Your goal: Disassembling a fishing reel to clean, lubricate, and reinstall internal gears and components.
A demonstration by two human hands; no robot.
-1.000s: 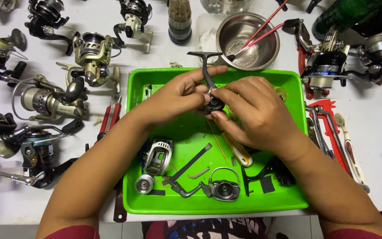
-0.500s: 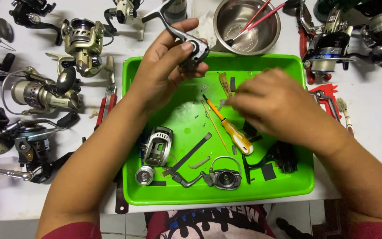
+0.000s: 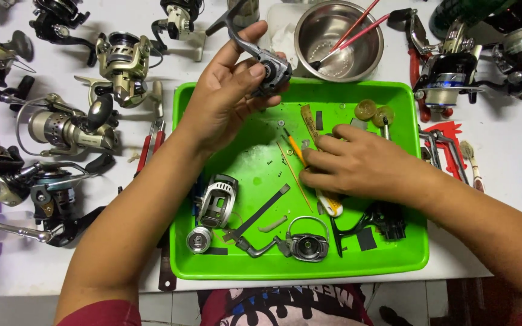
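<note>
My left hand (image 3: 228, 96) holds a dark grey reel body part (image 3: 261, 57) up over the far left rim of the green tray (image 3: 394, 253). My right hand (image 3: 357, 163) lies palm down inside the tray, fingertips on a yellow-handled screwdriver (image 3: 318, 187) and next to a thin orange tool (image 3: 294, 151). In the tray below lie a silver reel frame (image 3: 215, 202), a small spool (image 3: 199, 239), a black handle arm (image 3: 261, 214), a rotor with bail (image 3: 303, 244) and a black reel part (image 3: 382, 220).
A steel bowl (image 3: 339, 39) with red sticks stands behind the tray. Several fishing reels (image 3: 67, 127) lie on the white table to the left, more reels (image 3: 454, 72) at the right. Red pliers (image 3: 149, 145) rest left of the tray, small tools (image 3: 448, 151) to its right.
Both hands held the reel part together over the tray a second ago. My left hand has since carried it up and left; my right hand dropped onto the tools in the tray.
</note>
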